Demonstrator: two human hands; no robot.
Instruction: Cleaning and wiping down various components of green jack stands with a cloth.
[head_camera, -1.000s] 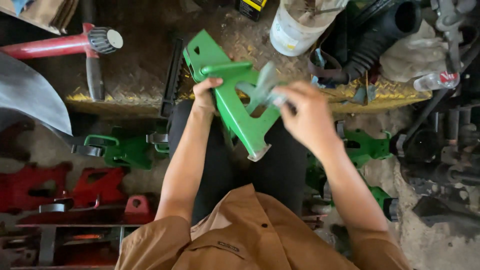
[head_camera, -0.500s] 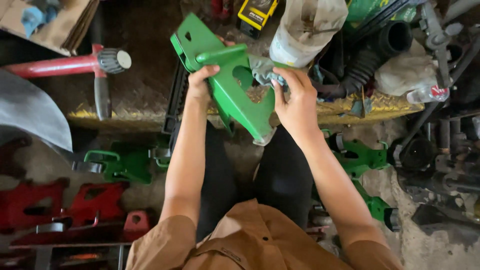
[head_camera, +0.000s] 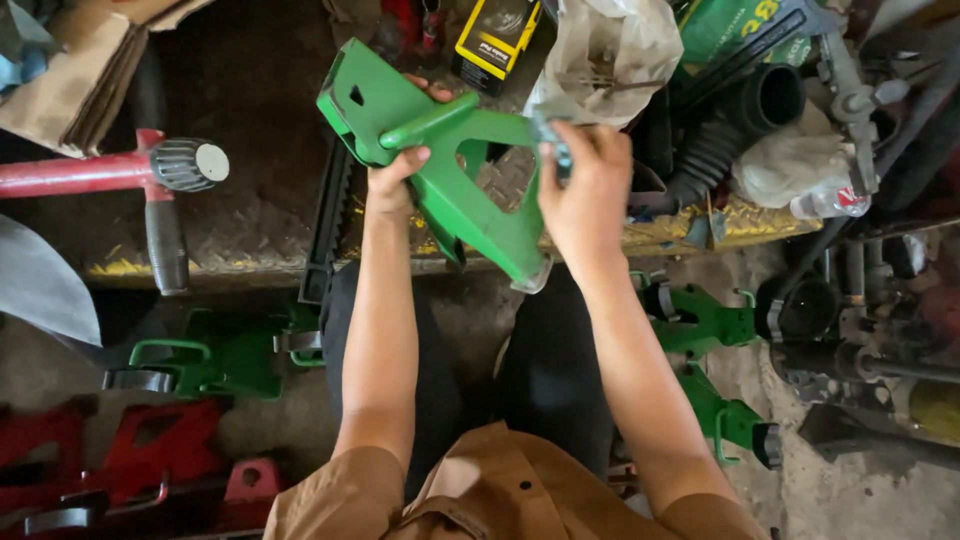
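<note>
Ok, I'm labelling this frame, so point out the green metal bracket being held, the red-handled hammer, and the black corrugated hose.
green metal bracket (head_camera: 470, 205): head view, on its flat sloping face.
red-handled hammer (head_camera: 190, 163): head view, on its grey ribbed head.
black corrugated hose (head_camera: 712, 155): head view, on its ribbed middle.

The bracket (head_camera: 450, 180) is held above the knees, hammer (head_camera: 150, 175) left, hose (head_camera: 740, 130) right.

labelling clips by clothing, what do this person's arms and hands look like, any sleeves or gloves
Both hands are bare: no gloves, rings, watch or bands show on the left hand or the right hand. The forearms are uncovered too. Short tan-brown sleeves of a work shirt end near the elbows, with stitched seams and a small dark button at the front.
</note>
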